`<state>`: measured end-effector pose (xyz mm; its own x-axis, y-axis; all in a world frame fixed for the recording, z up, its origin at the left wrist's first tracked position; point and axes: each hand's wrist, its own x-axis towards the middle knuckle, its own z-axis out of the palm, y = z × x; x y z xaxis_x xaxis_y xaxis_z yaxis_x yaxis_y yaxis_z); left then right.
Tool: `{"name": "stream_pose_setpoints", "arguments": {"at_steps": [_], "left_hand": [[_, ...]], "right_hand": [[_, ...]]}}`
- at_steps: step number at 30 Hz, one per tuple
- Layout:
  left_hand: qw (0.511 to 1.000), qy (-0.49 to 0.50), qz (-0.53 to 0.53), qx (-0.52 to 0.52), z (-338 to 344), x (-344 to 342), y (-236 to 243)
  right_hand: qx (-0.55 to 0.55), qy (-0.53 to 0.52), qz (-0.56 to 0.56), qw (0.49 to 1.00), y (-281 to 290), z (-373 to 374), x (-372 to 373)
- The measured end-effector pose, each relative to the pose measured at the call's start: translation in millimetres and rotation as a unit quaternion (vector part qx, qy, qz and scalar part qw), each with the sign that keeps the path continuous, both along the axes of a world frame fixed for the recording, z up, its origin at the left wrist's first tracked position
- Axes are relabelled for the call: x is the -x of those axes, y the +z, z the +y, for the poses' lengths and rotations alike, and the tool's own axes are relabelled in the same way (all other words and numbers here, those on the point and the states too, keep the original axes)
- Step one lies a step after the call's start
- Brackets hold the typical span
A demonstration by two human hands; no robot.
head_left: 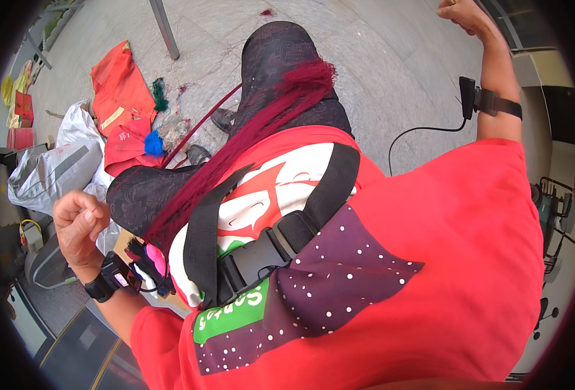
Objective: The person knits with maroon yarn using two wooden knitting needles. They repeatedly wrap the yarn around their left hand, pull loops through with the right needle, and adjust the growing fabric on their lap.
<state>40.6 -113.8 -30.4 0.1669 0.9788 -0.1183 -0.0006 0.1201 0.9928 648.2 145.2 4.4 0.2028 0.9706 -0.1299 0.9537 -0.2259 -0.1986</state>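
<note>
A long bundle of dark red yarn lies across my lap, from one thigh over to the other, with a frayed end at the far side. One strand hangs apart from it between my knees. My left hand is raised at the left, beyond my left thigh, with its fingers curled and pressed together. Far out at the upper right, my right hand is closed too, partly cut by the picture's edge. My arms are spread wide. Whatever either hand may pinch is too small or hidden to make out.
Orange-red cloth, a blue tuft and a green tuft of fibre lie on the grey floor. White sacks stand at the left. A metal leg rises ahead. A black cable hangs from my right forearm band.
</note>
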Motion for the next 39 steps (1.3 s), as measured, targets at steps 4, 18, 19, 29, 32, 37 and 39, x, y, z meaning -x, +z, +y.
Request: {"name": "stream_pose_setpoints", "arguments": {"at_steps": [4, 18, 19, 29, 32, 37, 39], "left_hand": [[0.989, 0.059, -0.106, -0.088, -33.1, 38.1, 3.6], [0.878, 0.275, -0.323, -0.222, -138.5, 115.3, 19.0], [0.872, 0.294, -0.318, -0.227, -151.1, 126.2, 16.8], [0.774, 0.607, -0.154, -0.095, -304.1, 220.3, -43.2], [0.721, 0.679, -0.131, -0.037, -354.6, 235.2, -58.3], [0.704, 0.701, -0.112, 0.015, -426.7, 252.2, -67.8], [0.748, 0.660, -0.073, 0.020, -446.3, 246.6, -65.3]], "right_hand": [[0.026, 0.104, 0.154, 0.982, -8.6, 1.4, 52.2], [0.268, 0.529, 0.249, 0.766, -75.3, -93.7, 283.3], [0.274, 0.532, 0.264, 0.757, -67.0, -92.2, 280.6], [0.285, 0.510, 0.302, 0.754, 26.2, -63.2, 266.0], [0.172, 0.604, 0.229, 0.744, 37.1, -42.9, 267.7], [0.065, 0.622, 0.136, 0.769, 58.2, 4.1, 254.1], [0.024, 0.594, 0.108, 0.796, 71.8, 24.3, 237.7]]}}
